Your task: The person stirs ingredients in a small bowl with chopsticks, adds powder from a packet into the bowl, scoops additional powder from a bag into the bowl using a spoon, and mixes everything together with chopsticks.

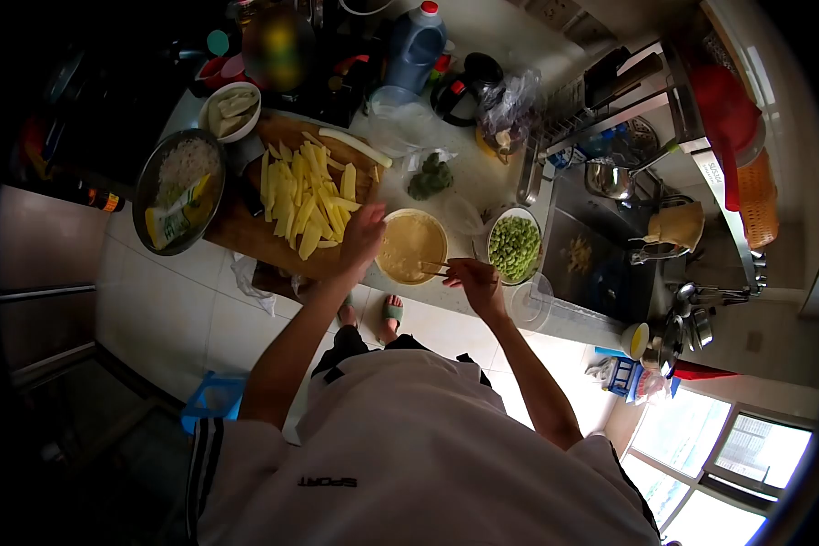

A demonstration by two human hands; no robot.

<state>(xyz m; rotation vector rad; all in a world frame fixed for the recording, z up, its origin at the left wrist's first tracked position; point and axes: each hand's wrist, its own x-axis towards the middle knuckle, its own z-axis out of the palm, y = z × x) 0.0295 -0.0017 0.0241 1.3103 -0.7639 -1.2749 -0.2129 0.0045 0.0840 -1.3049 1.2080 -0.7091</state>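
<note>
A round bowl of pale tan batter (411, 238) sits at the counter's front edge. My right hand (478, 284) is closed around a pair of chopsticks (435, 268), whose tips reach into the batter. To the bowl's left is my left hand (364, 235), fingers stretched out and nothing visible in them; whether it touches the rim I cannot tell. Beyond that hand, a wooden cutting board (232, 238) carries a heap of yellow-white cut strips (305, 196). A white bowl of chopped green pieces (513, 247) stands right of the batter.
Far left on the counter is a metal pan (146, 196) holding rice-like grains and a packet. A white bowl of pale slices (230, 111) sits behind the board. The sink (564, 218) lies to the right; a large blue bottle (415, 50) stands at the back.
</note>
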